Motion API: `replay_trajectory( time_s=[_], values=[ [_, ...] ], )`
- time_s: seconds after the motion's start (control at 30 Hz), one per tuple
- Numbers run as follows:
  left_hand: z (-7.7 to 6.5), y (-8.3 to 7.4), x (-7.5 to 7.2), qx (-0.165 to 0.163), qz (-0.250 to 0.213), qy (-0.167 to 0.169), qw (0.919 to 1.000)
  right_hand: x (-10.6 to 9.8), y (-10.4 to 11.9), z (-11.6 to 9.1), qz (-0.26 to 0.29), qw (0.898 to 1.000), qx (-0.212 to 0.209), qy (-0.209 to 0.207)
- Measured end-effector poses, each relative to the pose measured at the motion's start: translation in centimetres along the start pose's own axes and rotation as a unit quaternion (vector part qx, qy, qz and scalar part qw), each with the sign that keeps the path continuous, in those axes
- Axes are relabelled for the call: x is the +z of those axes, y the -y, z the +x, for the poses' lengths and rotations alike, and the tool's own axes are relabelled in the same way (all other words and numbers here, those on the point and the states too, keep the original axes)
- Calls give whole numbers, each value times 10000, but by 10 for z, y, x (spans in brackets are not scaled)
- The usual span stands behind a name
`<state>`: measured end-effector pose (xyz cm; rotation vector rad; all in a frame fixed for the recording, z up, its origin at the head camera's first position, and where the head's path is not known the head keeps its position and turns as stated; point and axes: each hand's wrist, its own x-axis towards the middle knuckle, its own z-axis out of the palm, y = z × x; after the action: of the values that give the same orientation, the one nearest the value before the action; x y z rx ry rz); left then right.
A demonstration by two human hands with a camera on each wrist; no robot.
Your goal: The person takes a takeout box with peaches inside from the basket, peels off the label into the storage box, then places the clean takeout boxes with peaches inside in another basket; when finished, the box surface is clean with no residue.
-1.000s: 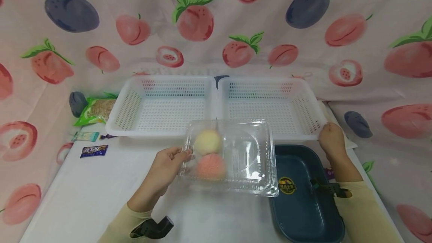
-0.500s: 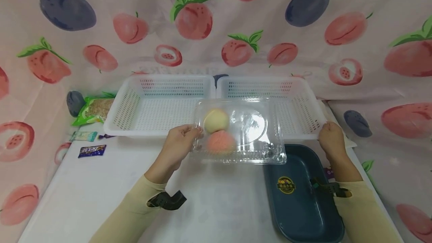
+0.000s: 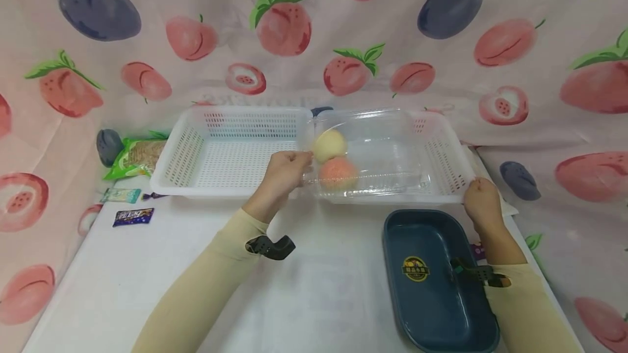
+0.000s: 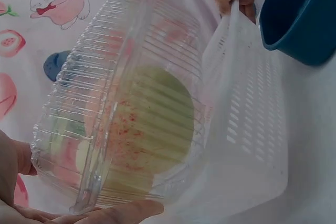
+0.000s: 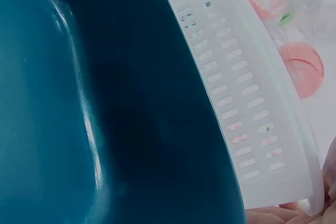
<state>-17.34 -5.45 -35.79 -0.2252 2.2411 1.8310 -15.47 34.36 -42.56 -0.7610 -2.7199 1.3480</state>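
My left hand grips the left edge of a clear plastic clamshell box. Inside the box, toward its left end, a pale yellow ball-shaped fruit and a peach-pink one sit one behind the other. The box overlaps the right white basket in the head view, covering most of that basket's inside. In the left wrist view, fingers and thumb reach round the box's end. My right hand holds the right basket's front right corner by its rim.
A left white basket stands beside the right one. A dark blue tray lies at front right, below the right forearm. At far left are a green food packet, a teal-white packet and a purple snack bar.
My left hand has carried the clear box with both round fruits away from me and rightward, from above the table to over the right basket. The right hand stays at the basket's corner.
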Motion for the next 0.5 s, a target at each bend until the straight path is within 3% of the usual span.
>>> replay_trajectory(
  time_s=[0.23,0.5],
  values=[
    [15,-14,17,-127,-12,168,9998,1,1,1,9,10000,15,3],
    [36,-19,41,-137,129,393,9991,2,0,1,-1,10000,-12,-68]
  ],
)
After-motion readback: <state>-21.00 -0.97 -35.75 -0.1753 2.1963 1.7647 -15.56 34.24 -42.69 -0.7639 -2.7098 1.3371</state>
